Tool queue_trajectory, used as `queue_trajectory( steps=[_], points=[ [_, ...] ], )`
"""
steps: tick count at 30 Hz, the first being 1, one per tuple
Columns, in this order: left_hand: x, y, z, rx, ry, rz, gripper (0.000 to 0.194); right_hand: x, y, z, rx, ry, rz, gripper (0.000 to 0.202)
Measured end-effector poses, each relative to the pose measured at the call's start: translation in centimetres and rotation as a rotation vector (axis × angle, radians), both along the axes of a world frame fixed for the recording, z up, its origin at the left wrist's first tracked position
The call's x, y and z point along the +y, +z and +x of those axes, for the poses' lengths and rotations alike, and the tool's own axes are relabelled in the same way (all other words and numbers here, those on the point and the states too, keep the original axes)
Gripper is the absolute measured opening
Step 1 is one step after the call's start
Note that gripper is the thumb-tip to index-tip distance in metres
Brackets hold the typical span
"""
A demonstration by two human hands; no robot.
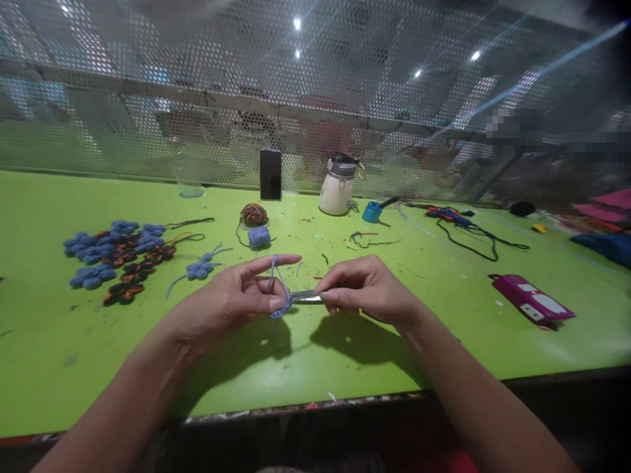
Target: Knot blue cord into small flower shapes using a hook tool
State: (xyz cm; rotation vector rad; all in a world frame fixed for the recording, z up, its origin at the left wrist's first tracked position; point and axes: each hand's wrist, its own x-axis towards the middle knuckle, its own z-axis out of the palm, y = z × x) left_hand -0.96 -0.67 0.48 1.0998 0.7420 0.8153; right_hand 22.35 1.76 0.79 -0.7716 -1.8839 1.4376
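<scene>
Between thumb and fingers, my left hand [234, 289] pinches a small blue crochet piece [280, 312]. Blue yarn [276, 268] loops up from it over the outstretched index finger. My right hand [367, 289] grips a metal crochet hook [306, 296], whose tip meets the crochet piece; the tip itself is too small to make out. A small ball of blue yarn [259, 237] lies just beyond my hands, in front of a multicoloured yarn ball [254, 215]. Left of my left hand rests a blue crocheted flower [200, 267] with loose yarn tails.
Several blue flowers [93, 276] and dark-orange flowers [131, 272] cluster at left. A phone [271, 175], a white bottle [337, 190] and a blue pot [373, 211] stand at the back. At right lie dark cords [473, 230] and a magenta case [532, 301]. Yarn scraps litter the green table [221, 387].
</scene>
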Motion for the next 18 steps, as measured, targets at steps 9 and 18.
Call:
queue_trajectory(
  steps=[9, 18],
  points=[
    [-0.4, 0.2, 1.2, 0.128, 0.306, 0.255, 0.055, 0.1, -1.3, -1.4, 0.183, -0.066, -0.249, 0.016],
    [-0.6, 0.4, 1.7, 0.154, 0.363, 0.245, 0.078, -0.3, -0.9, -1.6, 0.153, -0.098, -0.207, 0.016]
  ],
)
